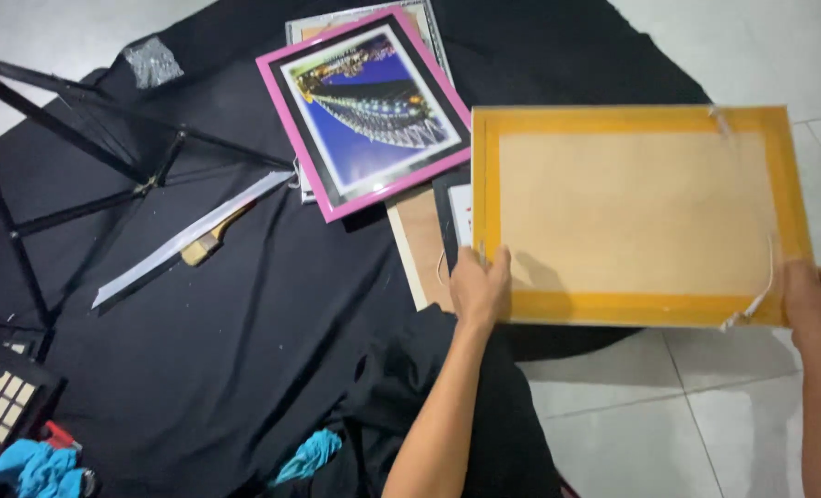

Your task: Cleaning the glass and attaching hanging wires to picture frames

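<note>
I hold a picture frame (636, 214) with its back up: a tan board edged with orange-yellow tape, a white hanging cord near its right side. My left hand (481, 286) grips the frame's lower left corner. My right hand (816, 300) grips its lower right corner. The frame is held level above a black cloth (244, 314) and the white tiled floor (669, 415).
A pink-framed picture (369, 106) lies face up on the cloth over another frame. More boards (422, 244) lie beneath the held frame. A paintbrush (212, 238), a long white strip (189, 238) and a black folding stand (78, 157) are on the left; blue rags (37, 466) at bottom left.
</note>
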